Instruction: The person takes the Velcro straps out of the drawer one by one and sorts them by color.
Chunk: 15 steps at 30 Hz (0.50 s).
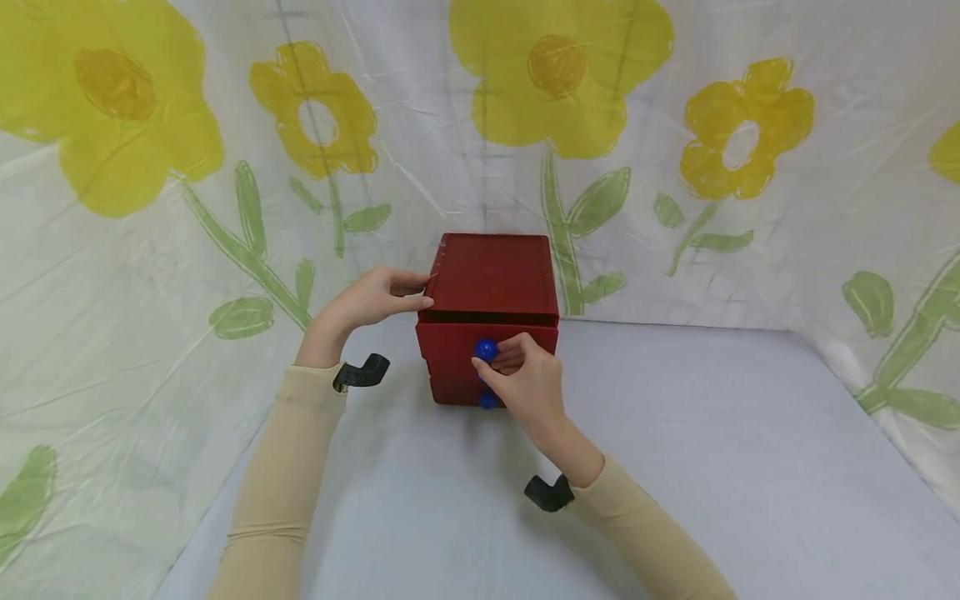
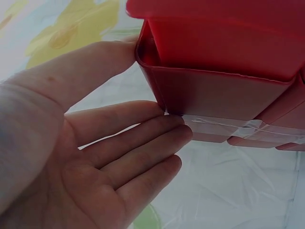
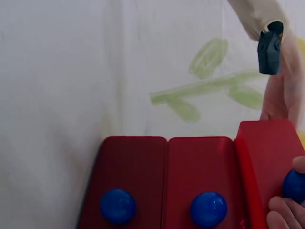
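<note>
On the red cabinet, only the top drawer is partly out, its knob clamped by the right hand; the cabinet's left edge is touched by the left hand, grip apart.

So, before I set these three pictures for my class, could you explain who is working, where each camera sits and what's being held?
There is no robot here: a person in beige sleeves works with bare hands. The wide picture comes from a camera on the head, looking forward and down; the other two come from cameras on the left and right wrists. On the pale, flat surface stands a red, box-shaped drawer unit with three drawers. The right hand pinches the round blue knob of the red top drawer, which is slightly open. The left hand, fingers extended, touches the unit's upper left side. Behind is a white sheet with yellow flowers.
</note>
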Tool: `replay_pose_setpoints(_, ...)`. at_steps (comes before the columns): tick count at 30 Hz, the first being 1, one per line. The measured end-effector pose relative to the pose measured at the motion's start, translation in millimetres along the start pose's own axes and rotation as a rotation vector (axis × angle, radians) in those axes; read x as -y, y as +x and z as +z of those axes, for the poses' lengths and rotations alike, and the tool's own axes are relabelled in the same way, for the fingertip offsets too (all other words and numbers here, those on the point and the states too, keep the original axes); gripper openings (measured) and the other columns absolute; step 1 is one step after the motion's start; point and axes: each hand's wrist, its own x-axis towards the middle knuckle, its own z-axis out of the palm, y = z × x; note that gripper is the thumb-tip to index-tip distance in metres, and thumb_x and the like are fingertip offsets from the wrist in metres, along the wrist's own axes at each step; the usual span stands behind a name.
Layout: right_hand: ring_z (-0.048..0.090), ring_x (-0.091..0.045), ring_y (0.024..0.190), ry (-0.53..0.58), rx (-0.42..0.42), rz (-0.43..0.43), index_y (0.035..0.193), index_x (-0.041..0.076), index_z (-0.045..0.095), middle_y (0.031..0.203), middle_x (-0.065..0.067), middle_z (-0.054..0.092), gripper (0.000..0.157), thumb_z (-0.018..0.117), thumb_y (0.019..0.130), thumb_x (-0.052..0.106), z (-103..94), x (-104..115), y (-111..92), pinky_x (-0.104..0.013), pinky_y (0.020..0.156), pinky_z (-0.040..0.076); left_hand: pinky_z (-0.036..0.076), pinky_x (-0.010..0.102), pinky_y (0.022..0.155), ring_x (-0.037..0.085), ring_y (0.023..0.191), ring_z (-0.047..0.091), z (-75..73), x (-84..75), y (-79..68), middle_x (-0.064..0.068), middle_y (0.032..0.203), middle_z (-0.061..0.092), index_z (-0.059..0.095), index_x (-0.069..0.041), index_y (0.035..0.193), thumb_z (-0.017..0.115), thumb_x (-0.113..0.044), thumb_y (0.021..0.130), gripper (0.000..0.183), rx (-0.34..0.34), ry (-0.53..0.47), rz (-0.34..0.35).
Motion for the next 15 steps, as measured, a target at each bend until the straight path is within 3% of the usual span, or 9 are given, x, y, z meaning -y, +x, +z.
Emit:
replay_pose_setpoints(8, 0.068, -0.013, 0.066, 0.013, 0.007, -0.001, 0.089, 0.006, 0.062, 0.078, -0.006, 0.071, 0.032, 0.084, 0.072, 0.022, -4.3, 3, -7, -0.027, 0.061, 0.058, 0.043, 0.048, 0.102, 0.028, 0.125, 0.051, 1.5, -0.6, 0.0, 0.011, 0.136, 0.054, 0.049, -0.010, 0.139, 0.066, -0.041, 0.087, 0.063, -0.005, 0.004, 0.020)
replay_pose_setpoints(15, 0.067, -0.008, 0.066, -0.002, 0.021, -0.015, 0.089, 0.008, 0.062, 0.079, -0.003, 0.071, 0.032, 0.083, 0.072, 0.026, -6.5, 6, -15, -0.020, 0.062, 0.056, 0.046, 0.047, 0.099, 0.026, 0.122, 0.055, 1.9, 1.3, 0.7, 0.010, 0.133, 0.058, 0.051, -0.010, 0.138, 0.067, -0.038, 0.087, 0.060, -0.016, -0.012, 0.022)
